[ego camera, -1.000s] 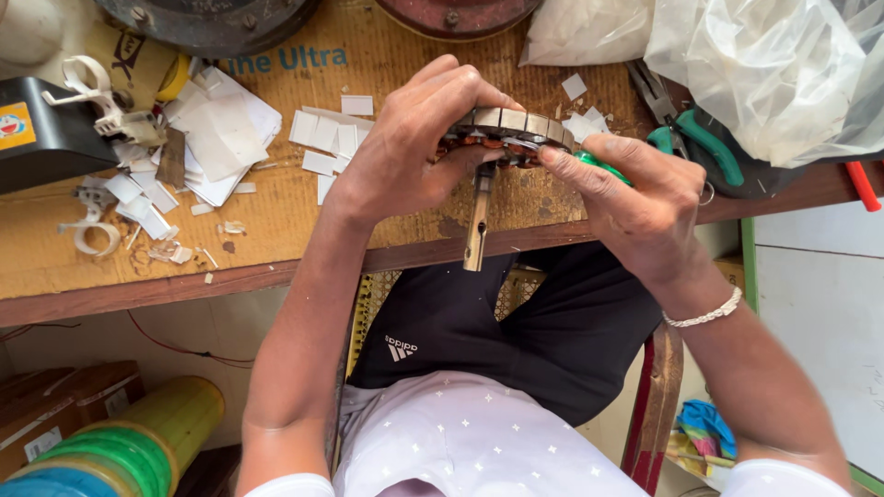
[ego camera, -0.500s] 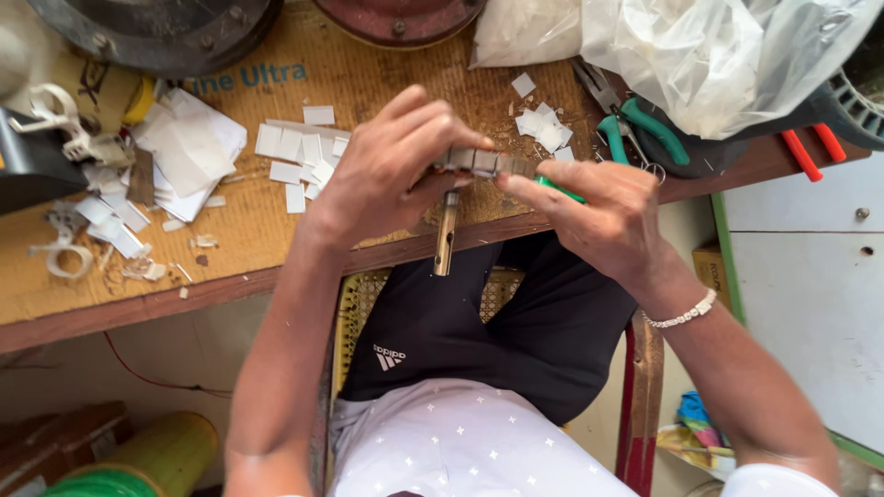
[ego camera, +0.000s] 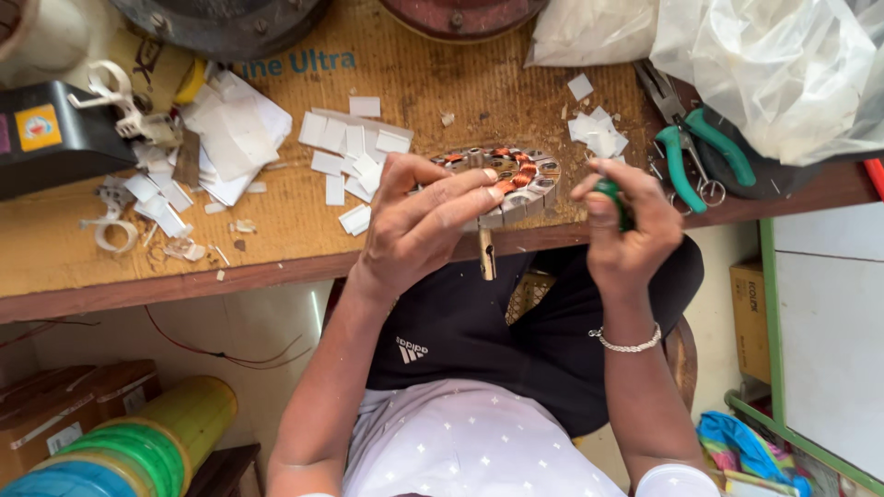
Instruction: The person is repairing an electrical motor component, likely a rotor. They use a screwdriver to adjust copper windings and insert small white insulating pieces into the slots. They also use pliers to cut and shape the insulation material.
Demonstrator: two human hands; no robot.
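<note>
Resting at the near edge of the workbench [ego camera: 276,248], the round motor stator [ego camera: 516,179] with copper windings now shows much more of its face than half a second ago, when both hands covered it. The left hand [ego camera: 419,230] has slid off towards the person: its fingers lie loosely together across the stator's near left rim, touching it but not clamped on it. The right hand [ego camera: 626,230] has lifted clear to the right of the stator and is closed around a small green tool [ego camera: 612,195], thumb and fingers pinched on it. A short metal shaft [ego camera: 485,253] hangs from the stator below the bench edge, as before. White paper slips [ego camera: 354,152] lie scattered just behind the left hand, and green-handled pliers [ego camera: 691,152] lie near the right one.
</note>
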